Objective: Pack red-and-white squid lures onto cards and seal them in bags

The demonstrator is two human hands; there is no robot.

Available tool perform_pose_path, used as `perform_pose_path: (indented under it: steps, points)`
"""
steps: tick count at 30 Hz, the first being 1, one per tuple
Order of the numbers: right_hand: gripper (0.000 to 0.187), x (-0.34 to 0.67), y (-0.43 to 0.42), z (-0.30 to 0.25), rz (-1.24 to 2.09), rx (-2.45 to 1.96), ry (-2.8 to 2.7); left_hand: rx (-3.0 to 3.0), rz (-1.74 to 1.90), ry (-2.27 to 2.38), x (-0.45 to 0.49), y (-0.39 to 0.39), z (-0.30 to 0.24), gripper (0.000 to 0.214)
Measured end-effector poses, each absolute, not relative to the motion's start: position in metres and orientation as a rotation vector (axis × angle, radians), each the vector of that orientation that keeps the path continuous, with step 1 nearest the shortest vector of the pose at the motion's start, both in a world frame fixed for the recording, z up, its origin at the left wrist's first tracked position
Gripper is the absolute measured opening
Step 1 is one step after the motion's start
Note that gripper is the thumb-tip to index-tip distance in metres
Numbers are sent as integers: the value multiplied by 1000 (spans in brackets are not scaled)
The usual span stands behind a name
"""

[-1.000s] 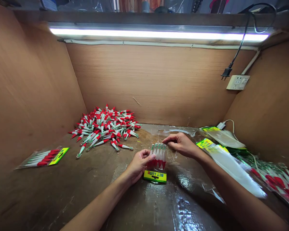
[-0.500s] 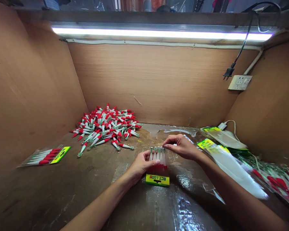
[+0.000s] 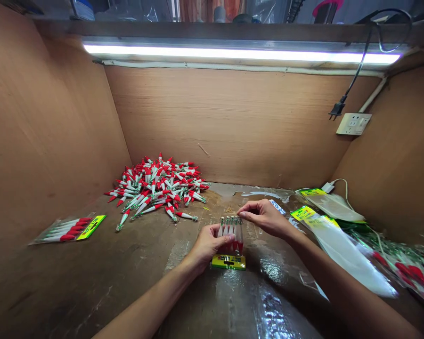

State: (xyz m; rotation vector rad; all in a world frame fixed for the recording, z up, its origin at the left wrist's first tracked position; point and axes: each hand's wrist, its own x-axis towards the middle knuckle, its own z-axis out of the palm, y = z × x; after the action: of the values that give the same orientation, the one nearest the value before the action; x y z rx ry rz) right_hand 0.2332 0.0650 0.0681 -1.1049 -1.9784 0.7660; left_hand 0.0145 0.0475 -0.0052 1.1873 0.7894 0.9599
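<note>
My left hand (image 3: 211, 245) grips a clear bag of squid lures (image 3: 229, 241) from its left side, thumb across the front. Several red-and-white lures lie side by side in it, green hooked ends up and red ends down. The bag's yellow-green "BCT LURE" header (image 3: 228, 262) hangs at the bottom, upside down to me. At the top right corner of the bag, my right hand (image 3: 263, 215) pinches with thumb and forefinger beside the hooks. Whether it holds the bag's edge or a lure there is too small to tell.
A heap of loose lures (image 3: 159, 186) lies at the back left. One filled lure packet (image 3: 70, 229) rests on the left. To the right are empty header bags (image 3: 346, 249) and a pile of packed lures (image 3: 415, 270). A black plug (image 3: 336, 109) dangles near the wall socket (image 3: 354, 124).
The bag has tipped a little, its header now looking shorter and slightly further left. Both hands keep their holds. The whole view has shifted slightly.
</note>
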Motion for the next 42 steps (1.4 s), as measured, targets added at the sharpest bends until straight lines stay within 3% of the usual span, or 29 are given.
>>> perform_pose_path:
  steps: [7, 10, 16, 17, 22, 31, 33, 38, 42]
  points:
    - [21, 232, 65, 66, 836, -1100, -1961, 1150, 962, 676, 13, 49, 13, 59]
    - [22, 227, 64, 63, 965, -1018, -1871, 1183, 1030, 751, 10, 51, 20, 51]
    - [83, 217, 67, 53, 1140, -958, -1626, 1008, 1082, 821, 11, 48, 17, 47]
    - [82, 217, 68, 50, 1170, -982, -1609, 975, 1087, 824, 12, 47, 16, 47]
    - [43, 216, 67, 38, 1284, -1089, -1715, 920, 1102, 803, 14, 44, 14, 41]
    - [37, 215, 73, 28, 1415, -1154, -1618, 973, 1068, 812, 10, 51, 8, 44]
    - [34, 214, 72, 29, 1287, -1214, -1679, 1033, 1096, 855, 10, 53, 5, 46]
    - [25, 204, 51, 46, 165, -1156, -1867, 1196, 1197, 967, 13, 56, 1, 47]
    - [18, 193, 32, 57, -108, -1048, -2241, 1581, 1185, 997, 15, 45, 9, 37]
